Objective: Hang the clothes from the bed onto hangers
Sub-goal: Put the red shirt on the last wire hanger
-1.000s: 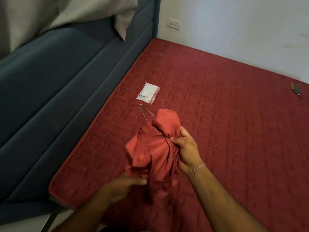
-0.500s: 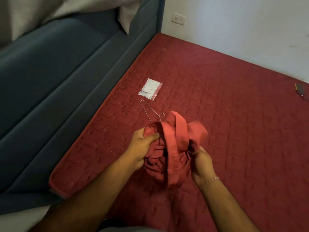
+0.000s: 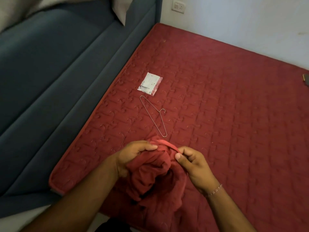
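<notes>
In the head view, a bunched red cloth garment (image 3: 150,174) is held just above the near part of a red quilted mattress (image 3: 225,114). The left hand (image 3: 133,156) is curled round the garment's left side, the thumb laid over a fold at the top. The right hand (image 3: 192,164) is closed in a pinch on a narrow rolled edge of the same garment, thumb and forefinger pressed together on the band. A thin chain bracelet (image 3: 214,191) is worn on the right wrist. The lower part of the garment is draped down onto the mattress between the two forearms.

A thin metal wire hanger (image 3: 153,114) is seen lying flat on the mattress, just beyond the hands and apart from the garment, its hook turned toward the right. Just beyond the hanger, a small white and red packet (image 3: 150,83) is laid flat. A dark blue upholstered bed frame (image 3: 58,81) is seen along the mattress's left side, with pale bedding (image 3: 20,9) at the upper left corner. A white wall socket (image 3: 178,7) is mounted on the pale wall (image 3: 242,19) behind. A small dark object (image 3: 306,79) is cut off at the right edge; what it is cannot be told.
</notes>
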